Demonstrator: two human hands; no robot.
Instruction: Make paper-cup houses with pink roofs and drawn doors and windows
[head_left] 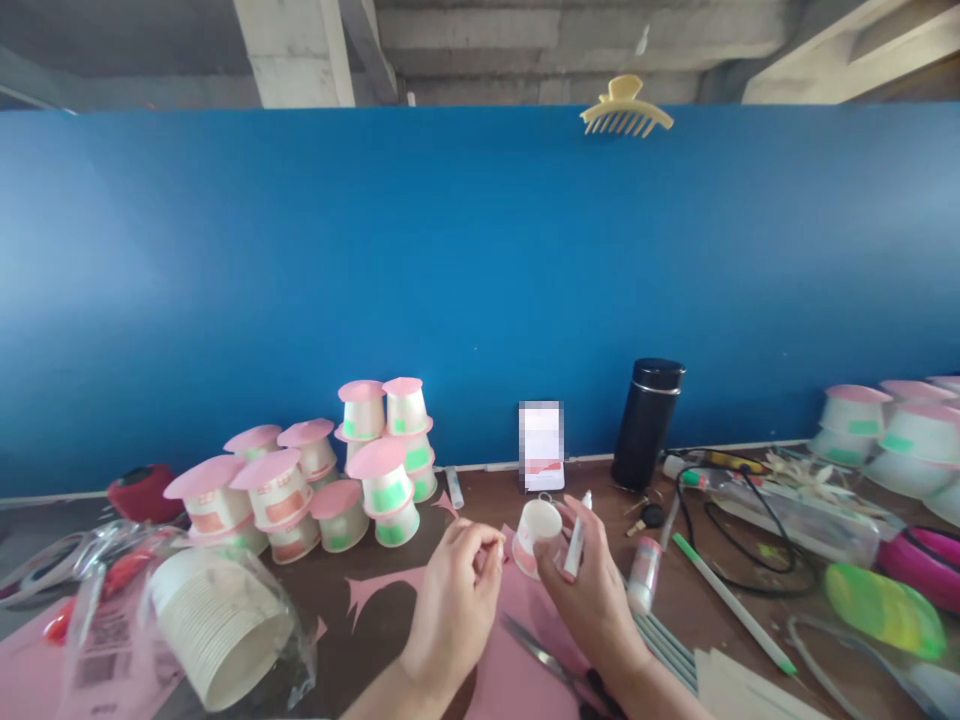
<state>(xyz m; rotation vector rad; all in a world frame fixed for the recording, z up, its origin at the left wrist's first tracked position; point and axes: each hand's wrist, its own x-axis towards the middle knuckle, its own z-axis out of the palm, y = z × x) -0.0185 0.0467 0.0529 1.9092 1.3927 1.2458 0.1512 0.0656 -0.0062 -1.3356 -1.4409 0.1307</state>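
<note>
My right hand (600,590) holds a slim white tube with a pointed tip (576,540) upright between its fingers. Its thumb and fingertips also touch a white paper cup (538,522) with a reddish print, whose open mouth faces up. To the left of the cup, my left hand (459,595) is closed, thumb and fingertips pinched together; whatever may be between them is hidden. Beneath both hands lies pink paper (502,670) with cut edges. Scissors (541,655) rest on it, partly covered by my right forearm.
Stacked cups with pink discs (379,460) stand at left, behind bagged paper cups (217,630). A phone-like screen (541,450) leans on the blue partition (480,280). A black flask (649,425), a cable (750,590) and a green-tipped stick (731,600) lie or stand at right.
</note>
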